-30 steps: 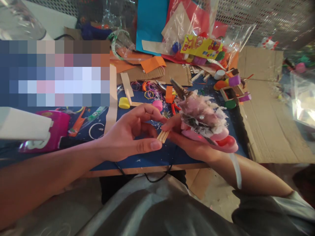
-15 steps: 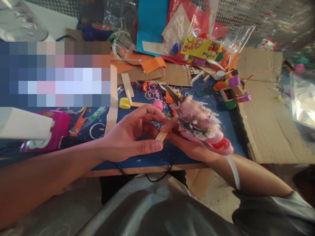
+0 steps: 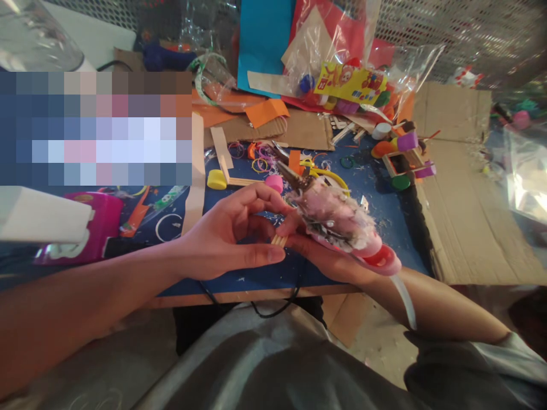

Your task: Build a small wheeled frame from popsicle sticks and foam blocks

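My left hand (image 3: 239,233) is closed, with a small bundle of short wooden sticks (image 3: 279,241) pinched at the thumb. My right hand (image 3: 325,256) is wrapped around a pink hot glue gun (image 3: 342,219) crusted with dried glue and fluff. Its fingertips meet the sticks and the left fingers. The gun's dark nozzle (image 3: 293,175) points up and left, and a pale glue stick (image 3: 405,304) trails from the rear. Just beyond the hands, a wooden stick piece (image 3: 243,181) joins a yellow cap (image 3: 217,179) and a pink cap (image 3: 274,183). Yellow-handled scissors (image 3: 337,175) lie partly behind the gun.
A small stick frame with coloured caps (image 3: 404,159) stands at right beside cardboard (image 3: 482,228). A plastic bag (image 3: 350,82) and coloured paper (image 3: 265,45) are at the back. A magenta tool (image 3: 105,228) lies at left. A black cord (image 3: 273,313) hangs over the table edge.
The glue gun has tilted and shifted slightly left and down, uncovering the yellow scissor handles. The sticks have slid lower between the fingers, and less of them shows.
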The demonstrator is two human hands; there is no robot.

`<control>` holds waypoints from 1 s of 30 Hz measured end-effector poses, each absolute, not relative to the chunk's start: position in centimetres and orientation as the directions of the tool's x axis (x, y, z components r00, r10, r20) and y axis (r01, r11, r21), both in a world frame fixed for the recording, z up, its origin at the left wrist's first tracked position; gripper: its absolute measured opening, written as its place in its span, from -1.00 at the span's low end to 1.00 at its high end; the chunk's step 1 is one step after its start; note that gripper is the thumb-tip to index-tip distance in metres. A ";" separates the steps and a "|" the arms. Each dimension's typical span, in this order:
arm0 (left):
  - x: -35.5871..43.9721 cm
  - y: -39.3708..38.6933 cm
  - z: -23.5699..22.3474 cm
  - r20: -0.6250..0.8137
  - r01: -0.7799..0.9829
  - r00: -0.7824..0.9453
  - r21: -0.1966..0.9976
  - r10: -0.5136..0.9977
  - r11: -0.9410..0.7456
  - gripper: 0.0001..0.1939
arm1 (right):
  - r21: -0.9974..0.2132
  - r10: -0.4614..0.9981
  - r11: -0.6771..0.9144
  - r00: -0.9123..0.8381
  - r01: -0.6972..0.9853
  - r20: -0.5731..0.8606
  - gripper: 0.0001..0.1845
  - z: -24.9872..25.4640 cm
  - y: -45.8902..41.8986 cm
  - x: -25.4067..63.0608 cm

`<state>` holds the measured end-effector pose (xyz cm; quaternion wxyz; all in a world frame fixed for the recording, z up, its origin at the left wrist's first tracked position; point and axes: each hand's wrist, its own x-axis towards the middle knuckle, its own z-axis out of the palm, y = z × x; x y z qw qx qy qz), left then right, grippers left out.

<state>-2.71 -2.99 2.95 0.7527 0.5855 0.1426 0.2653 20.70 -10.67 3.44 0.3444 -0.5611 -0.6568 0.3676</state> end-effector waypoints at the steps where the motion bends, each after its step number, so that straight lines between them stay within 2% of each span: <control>1: -2.7 -3.0 2.9 0.094 -0.233 0.818 0.956 0.567 0.177 -0.51 | -0.877 0.985 0.112 -0.166 0.468 0.037 -0.66 4.0 -10.5 20.6; 2: -2.8 -2.9 2.9 0.093 -0.235 0.817 0.955 0.568 0.181 -0.49 | -0.874 0.977 0.129 -0.211 0.468 0.031 -0.66 4.4 -10.4 20.5; 4: -2.8 -2.9 2.8 0.093 -0.241 0.813 0.953 0.574 0.186 -0.44 | -0.888 0.982 0.128 -0.184 0.442 0.050 -0.55 4.8 -10.1 20.5; 6: -2.8 -2.9 2.7 0.094 -0.244 0.806 0.952 0.584 0.183 -0.41 | -0.871 0.996 0.092 -0.060 0.483 0.072 -0.65 4.7 -10.0 20.5; 8: -2.9 -2.9 2.7 0.091 -0.243 0.802 0.953 0.590 0.183 -0.40 | -0.843 0.996 0.071 0.001 0.533 0.085 -0.66 4.4 -9.9 20.7; 13: -3.0 -2.9 2.9 0.077 -0.236 0.800 0.952 0.594 0.194 -0.41 | -0.865 0.996 0.089 -0.064 0.494 0.065 -0.66 4.4 -9.6 21.0; 16: -3.0 -2.8 2.9 0.067 -0.238 0.783 0.951 0.618 0.198 -0.39 | -0.920 0.995 0.069 -0.096 0.387 0.034 -0.65 4.6 -9.5 21.1; 18: -3.0 -2.6 3.0 0.059 -0.245 0.743 0.951 0.667 0.189 -0.41 | -0.965 0.994 0.060 -0.100 0.255 0.036 -0.63 4.5 -9.4 21.1; 22: -3.0 -2.3 3.1 0.060 -0.271 0.644 0.950 0.763 0.155 -0.42 | -0.996 0.997 0.082 0.006 -0.037 0.081 -0.65 4.9 -8.8 21.0; 26: -3.0 -2.2 3.1 0.041 -0.268 0.606 0.951 0.795 0.155 -0.40 | -0.992 0.998 0.023 0.056 -0.120 0.016 -0.62 6.4 -8.2 21.2; 30: -3.0 -2.3 3.0 0.029 -0.265 0.585 0.951 0.811 0.157 -0.40 | -0.986 0.994 -0.040 0.090 -0.164 -0.055 -0.49 7.5 -8.1 21.8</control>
